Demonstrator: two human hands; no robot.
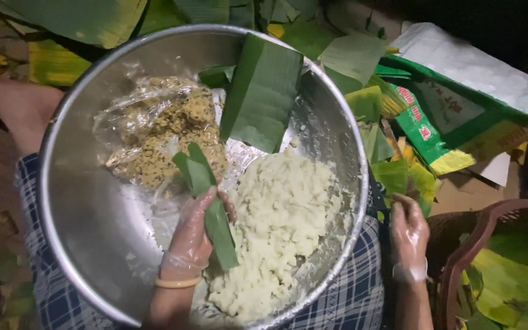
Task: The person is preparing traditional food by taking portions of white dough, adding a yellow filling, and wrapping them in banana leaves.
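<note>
A large steel bowl rests on my lap. Inside it lie a mound of white dough, a clear bag of yellowish crumbly filling and a folded banana leaf piece leaning on the far rim. My left hand, in a thin clear glove with a yellow band at the wrist, is inside the bowl and grips a folded green leaf strip. My right hand, also gloved, is outside the bowl's right rim with fingers loosely curled, holding nothing that I can see.
Banana leaves are spread around the far side of the bowl. A green and white sack lies at the upper right. A brown woven basket with leaves stands at the lower right. A bare foot shows at the left.
</note>
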